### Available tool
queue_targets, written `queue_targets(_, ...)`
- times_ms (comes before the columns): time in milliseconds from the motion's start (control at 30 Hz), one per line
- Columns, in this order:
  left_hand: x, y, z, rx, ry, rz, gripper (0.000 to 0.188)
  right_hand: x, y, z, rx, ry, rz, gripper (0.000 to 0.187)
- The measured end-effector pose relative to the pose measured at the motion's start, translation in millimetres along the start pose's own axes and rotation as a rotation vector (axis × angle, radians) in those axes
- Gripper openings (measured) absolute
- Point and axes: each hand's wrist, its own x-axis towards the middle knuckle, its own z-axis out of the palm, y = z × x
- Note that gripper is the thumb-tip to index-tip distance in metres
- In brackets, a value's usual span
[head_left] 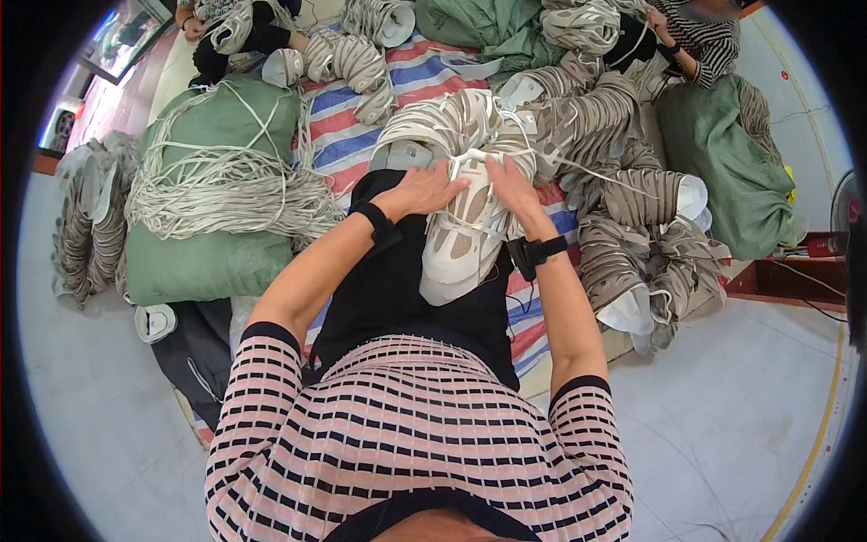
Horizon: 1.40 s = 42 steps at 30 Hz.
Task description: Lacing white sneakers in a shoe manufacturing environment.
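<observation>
A white and beige shoe upper (pixel 454 242) lies across my lap, its toe toward me. My left hand (pixel 431 188) grips its left side near the tongue, thumb pointing inward. On the opposite side, my right hand (pixel 515 187) holds the edge by the lace holes, fingertips close to the tongue. A pale lace (pixel 591 173) trails off to the right from the upper. Just beyond my hands, a nested row of similar uppers (pixel 452 122) curves across the cloth. Parts of my fingers are hidden against the shoe upper.
A green sack (pixel 212 271) at left carries a heap of loose laces (pixel 239 199). Stacked uppers (pixel 623 199) crowd the right, beside another green sack (pixel 722 172). Striped sheeting (pixel 348 135) covers the floor. Other people's hands (pixel 664 27) show at the far edge.
</observation>
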Motion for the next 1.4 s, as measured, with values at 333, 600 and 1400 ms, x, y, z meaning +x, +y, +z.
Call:
queue_targets(333,-3.6,61.0,9.7,0.034,0.241,-0.022,0.07,-17.6,60.1,24.3,1.111,-0.023,-0.271,0.045)
queue_targets(600,-20.6,68.2,22.1,0.061,0.346,-0.009,0.077,0.7,63.8,12.2,1.026,-0.014,-0.212,0.041)
queue_targets(1400,-48.6,62.4,-21.6,-0.206,0.37,0.633,0.052,-53.9,8.0,-97.8,0.089,-0.194,-0.212,0.021)
